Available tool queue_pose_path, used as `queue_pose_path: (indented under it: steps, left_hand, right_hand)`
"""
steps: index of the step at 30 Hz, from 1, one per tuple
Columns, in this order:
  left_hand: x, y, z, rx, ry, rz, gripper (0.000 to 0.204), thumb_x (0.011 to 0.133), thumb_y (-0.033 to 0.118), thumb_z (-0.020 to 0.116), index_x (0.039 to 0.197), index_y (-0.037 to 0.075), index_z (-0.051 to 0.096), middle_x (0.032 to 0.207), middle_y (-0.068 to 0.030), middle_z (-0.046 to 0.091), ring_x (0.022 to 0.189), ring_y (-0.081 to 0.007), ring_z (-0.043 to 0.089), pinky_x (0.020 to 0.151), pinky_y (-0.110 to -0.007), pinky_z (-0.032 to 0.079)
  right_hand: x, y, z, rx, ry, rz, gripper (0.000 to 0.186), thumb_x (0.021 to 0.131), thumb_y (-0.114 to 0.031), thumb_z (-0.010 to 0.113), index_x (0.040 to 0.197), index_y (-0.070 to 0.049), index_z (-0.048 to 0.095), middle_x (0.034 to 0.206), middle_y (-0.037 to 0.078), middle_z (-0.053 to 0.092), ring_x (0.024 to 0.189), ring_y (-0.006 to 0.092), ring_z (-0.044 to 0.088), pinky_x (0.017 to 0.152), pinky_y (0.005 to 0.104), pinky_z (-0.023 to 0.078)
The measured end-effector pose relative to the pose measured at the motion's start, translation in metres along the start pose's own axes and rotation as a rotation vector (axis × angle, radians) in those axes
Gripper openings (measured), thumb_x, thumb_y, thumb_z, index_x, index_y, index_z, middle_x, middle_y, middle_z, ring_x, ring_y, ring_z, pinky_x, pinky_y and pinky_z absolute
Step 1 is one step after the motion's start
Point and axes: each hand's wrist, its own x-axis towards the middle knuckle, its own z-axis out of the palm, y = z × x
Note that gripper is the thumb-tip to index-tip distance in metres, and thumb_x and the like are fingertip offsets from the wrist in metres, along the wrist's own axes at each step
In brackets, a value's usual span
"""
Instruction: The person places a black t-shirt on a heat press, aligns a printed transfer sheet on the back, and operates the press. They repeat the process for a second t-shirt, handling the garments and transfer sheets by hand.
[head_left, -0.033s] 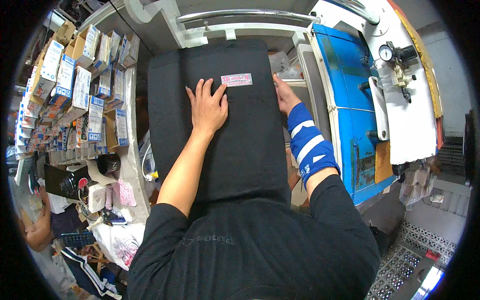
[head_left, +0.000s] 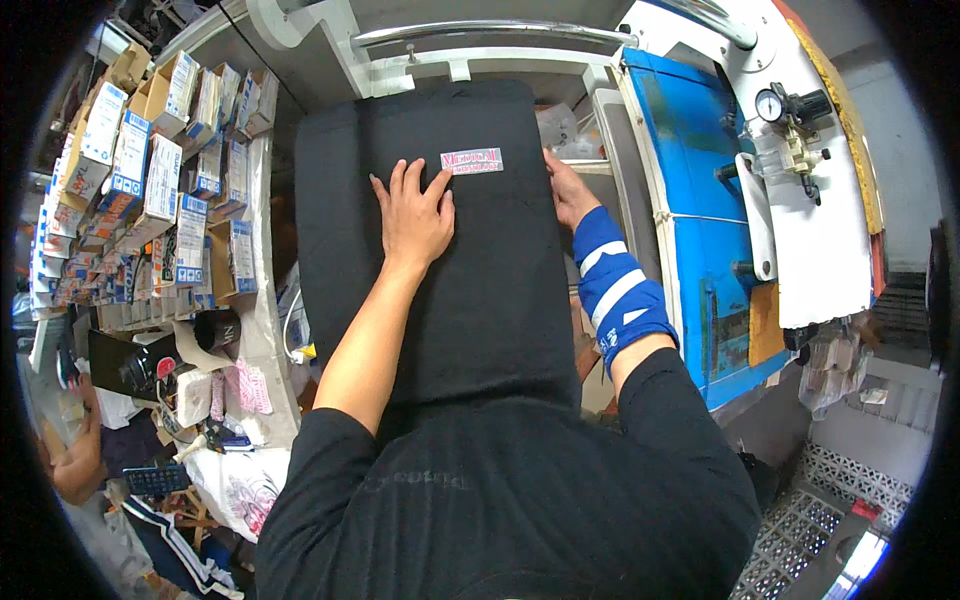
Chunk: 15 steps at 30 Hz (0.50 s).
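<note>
Black fabric [head_left: 470,270] lies stretched flat over a long, board-like support in front of me. Near its far end sits a small silvery rectangular transfer label [head_left: 472,161] with pink-red lettering. My left hand [head_left: 418,215] rests flat on the fabric, fingers spread, its index fingertip touching the label's lower left corner. At the right border of the fabric is my right hand [head_left: 572,190], thumb side up and closed against the edge; its other fingers are mostly hidden. A blue sleeve [head_left: 620,285] with white stripes wraps my right forearm.
A blue metal machine [head_left: 700,220] with a pressure gauge [head_left: 769,105] stands at the right. Stacked small cardboard boxes [head_left: 150,190] fill the left shelf. A chrome bar [head_left: 490,32] runs across the far side. Another person's arm [head_left: 82,450] shows at far left.
Hardly anything differs: the label and my right hand appear shifted very slightly left. My left hand stays in place on the fabric.
</note>
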Motion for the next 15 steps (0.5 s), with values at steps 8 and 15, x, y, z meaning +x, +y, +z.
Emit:
queue_pose_path:
  steps: [8,15]
  left_hand:
    - [0.006,0.000,0.002,0.009,0.021,0.009,0.036,0.097,0.026,0.061,0.131,0.018,0.067,0.144,-0.0174,0.052,0.143,-0.0388,0.040,0.118,-0.072,0.021]
    - [0.005,-0.001,0.002,-0.007,0.059,0.026,0.037,0.096,0.026,0.062,0.132,0.018,0.067,0.143,-0.0174,0.053,0.142,-0.0389,0.041,0.118,-0.072,0.022]
  right_hand:
    - [0.011,-0.016,-0.023,0.101,0.102,-0.249,0.030,0.095,-0.019,0.069,0.118,0.001,0.069,0.121,0.016,0.071,0.110,0.0296,0.067,0.097,0.0441,0.051]
    - [-0.041,0.004,0.023,-1.138,0.455,-1.321,0.024,0.088,-0.020,0.070,0.101,-0.001,0.074,0.107,0.020,0.072,0.105,0.0391,0.067,0.095,0.0461,0.052]
